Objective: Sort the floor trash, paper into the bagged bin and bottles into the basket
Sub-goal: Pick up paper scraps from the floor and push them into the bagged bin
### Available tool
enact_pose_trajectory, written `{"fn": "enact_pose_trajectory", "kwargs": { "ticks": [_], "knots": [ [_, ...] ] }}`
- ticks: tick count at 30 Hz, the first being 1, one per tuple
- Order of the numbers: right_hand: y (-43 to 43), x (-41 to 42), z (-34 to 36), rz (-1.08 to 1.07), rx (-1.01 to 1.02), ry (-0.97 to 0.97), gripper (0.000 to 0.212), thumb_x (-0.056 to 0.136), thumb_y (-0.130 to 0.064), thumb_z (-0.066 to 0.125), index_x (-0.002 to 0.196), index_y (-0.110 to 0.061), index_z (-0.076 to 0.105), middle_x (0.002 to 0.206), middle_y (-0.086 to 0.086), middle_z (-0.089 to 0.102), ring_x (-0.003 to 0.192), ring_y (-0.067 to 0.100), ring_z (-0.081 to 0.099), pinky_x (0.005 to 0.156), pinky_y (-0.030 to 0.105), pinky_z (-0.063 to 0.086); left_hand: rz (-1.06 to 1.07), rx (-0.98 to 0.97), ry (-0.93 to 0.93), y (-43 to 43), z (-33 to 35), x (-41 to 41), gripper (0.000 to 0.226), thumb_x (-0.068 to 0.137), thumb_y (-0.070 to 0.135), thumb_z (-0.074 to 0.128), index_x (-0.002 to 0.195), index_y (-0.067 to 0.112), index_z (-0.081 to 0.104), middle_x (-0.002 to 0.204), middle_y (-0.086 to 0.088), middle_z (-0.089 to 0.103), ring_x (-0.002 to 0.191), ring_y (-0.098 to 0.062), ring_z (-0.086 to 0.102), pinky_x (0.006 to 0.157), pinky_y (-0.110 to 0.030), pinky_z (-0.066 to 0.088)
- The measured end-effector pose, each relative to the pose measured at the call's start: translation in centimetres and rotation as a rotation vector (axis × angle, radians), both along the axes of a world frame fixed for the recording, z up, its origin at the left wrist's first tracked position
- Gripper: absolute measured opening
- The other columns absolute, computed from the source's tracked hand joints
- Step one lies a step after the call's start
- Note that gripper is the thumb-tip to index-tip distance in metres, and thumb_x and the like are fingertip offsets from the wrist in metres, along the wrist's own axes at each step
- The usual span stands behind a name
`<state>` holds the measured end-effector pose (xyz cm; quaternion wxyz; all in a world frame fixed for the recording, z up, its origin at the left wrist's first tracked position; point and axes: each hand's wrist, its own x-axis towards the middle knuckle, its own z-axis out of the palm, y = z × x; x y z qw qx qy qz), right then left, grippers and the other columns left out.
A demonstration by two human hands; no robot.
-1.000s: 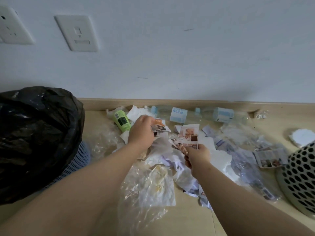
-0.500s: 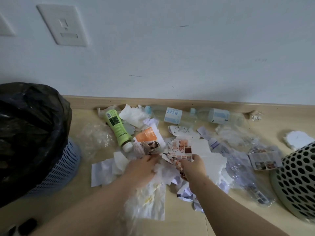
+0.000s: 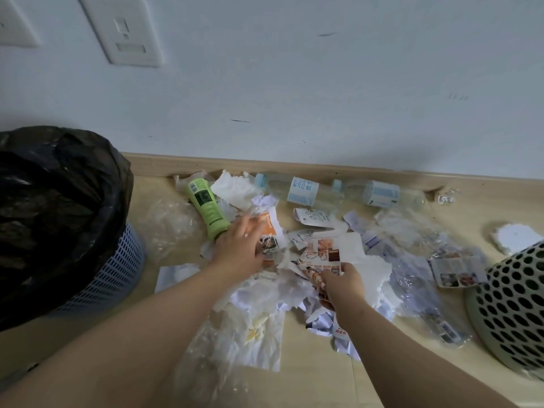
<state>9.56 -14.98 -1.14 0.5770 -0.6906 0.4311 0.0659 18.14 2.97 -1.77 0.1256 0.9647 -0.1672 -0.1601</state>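
A heap of torn paper (image 3: 297,287) lies on the floor by the wall. My left hand (image 3: 240,245) is spread over an orange and white paper scrap (image 3: 269,225), fingers apart, blurred by motion. My right hand (image 3: 341,282) is closed on a bunch of printed paper pieces (image 3: 322,253). A green bottle (image 3: 207,207) lies just left of my left hand. Two clear bottles (image 3: 303,190) (image 3: 379,193) with pale blue labels lie along the skirting. The blue bin lined with a black bag (image 3: 59,207) stands at the left. The pale perforated basket (image 3: 512,304) stands at the right.
Clear plastic wrappers (image 3: 170,222) (image 3: 412,278) lie among the papers. A plastic sheet with tissue (image 3: 247,334) lies between my forearms. A white foam piece (image 3: 516,238) sits behind the basket. The wall with two socket plates (image 3: 126,30) closes the far side.
My left hand has gone from the heap's middle back up to the orange scrap by the green bottle. My right hand has stayed put, holding the printed pieces.
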Motion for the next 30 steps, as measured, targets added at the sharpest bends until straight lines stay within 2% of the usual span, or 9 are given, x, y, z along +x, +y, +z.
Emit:
{"fn": "enact_pose_trajectory", "kwargs": {
  "ticks": [2,3,6,15,19,22,25,28,30],
  "knots": [
    [0.0,-0.3,0.1,0.034,-0.007,0.010,0.014,0.089,-0.006,0.049,0.101,-0.014,0.053,0.078,0.009,0.059,0.056,0.019,0.050,0.044,0.025,0.037,-0.212,0.292,0.166,-0.4,-1.0,-1.1,0.064,0.092,0.040,0.040,0.148,0.032,0.010,0.157,-0.002,0.009,0.139,-0.030,0.024,0.110,-0.062,0.005],
    [-0.1,-0.4,0.2,0.051,-0.010,0.014,0.014,0.089,-0.007,0.050,0.101,-0.013,0.053,0.078,0.010,0.059,0.056,0.019,0.049,0.044,0.025,0.037,-0.273,0.383,0.171,-0.3,-1.8,-2.0,0.062,0.094,0.041,0.036,0.148,0.030,0.009,0.157,-0.005,0.009,0.138,-0.030,0.024,0.108,-0.064,0.008],
    [-0.3,-0.9,0.3,0.087,-0.019,0.023,0.013,0.089,-0.006,0.051,0.100,-0.013,0.052,0.076,0.009,0.059,0.057,0.019,0.050,0.045,0.026,0.039,-0.245,0.332,0.117,0.6,-2.9,-4.1,0.056,0.094,0.035,0.041,0.145,0.027,0.018,0.150,-0.009,0.018,0.130,-0.031,0.030,0.099,-0.047,0.036],
    [-0.4,-1.0,1.2,0.169,-0.101,0.022,0.017,0.087,-0.006,0.047,0.101,-0.016,0.052,0.092,0.014,0.066,0.066,0.024,0.057,0.050,0.027,0.045,-0.365,0.429,-0.102,2.1,-1.4,-4.5,0.030,0.094,0.014,0.043,0.124,0.013,0.044,0.113,-0.007,0.061,0.097,-0.027,0.063,0.072,-0.032,0.044],
    [-0.8,-0.6,1.7,0.206,-0.164,0.008,0.016,0.087,-0.008,0.047,0.098,-0.019,0.050,0.085,0.006,0.063,0.064,0.022,0.058,0.050,0.025,0.046,-0.048,0.125,0.056,3.0,0.2,-4.0,0.038,0.096,0.012,0.033,0.130,0.030,0.033,0.099,-0.006,0.062,0.084,-0.025,0.062,0.066,-0.033,0.048],
    [-1.4,-0.7,1.9,0.213,-0.248,0.029,0.014,0.089,-0.008,0.047,0.100,-0.016,0.049,0.078,0.001,0.057,0.064,0.021,0.057,0.053,0.028,0.049,0.136,-0.081,0.017,3.0,2.7,-3.1,0.022,0.098,0.020,0.036,0.109,0.016,0.054,0.099,-0.011,0.063,0.086,-0.028,0.059,0.067,-0.032,0.043],
    [-1.3,-0.1,2.5,0.206,-0.278,-0.007,0.022,0.089,-0.006,0.044,0.109,-0.015,0.048,0.081,0.001,0.057,0.066,0.021,0.058,0.051,0.028,0.046,0.350,-0.415,0.029,2.2,6.2,-2.4,0.017,0.094,0.014,0.043,0.083,0.013,0.057,0.085,-0.009,0.063,0.072,-0.021,0.054,0.056,-0.026,0.039],
    [-0.2,0.9,3.6,0.141,-0.230,-0.097,0.032,0.092,-0.006,0.044,0.121,-0.018,0.044,0.089,0.003,0.060,0.069,0.021,0.059,0.049,0.025,0.042,0.635,-0.847,0.334,1.2,9.4,-1.8,0.021,0.093,0.009,0.046,0.078,0.015,0.059,0.068,-0.001,0.066,0.061,-0.012,0.062,0.049,-0.020,0.047],
    [1.0,1.6,4.3,0.100,-0.145,-0.149,0.031,0.092,-0.006,0.045,0.120,-0.021,0.045,0.087,0.003,0.061,0.068,0.021,0.059,0.051,0.027,0.045,0.709,-0.937,0.461,0.6,10.8,-1.9,0.018,0.093,0.011,0.048,0.082,0.015,0.062,0.062,0.001,0.066,0.061,-0.013,0.064,0.053,-0.023,0.050]
  ]
}}
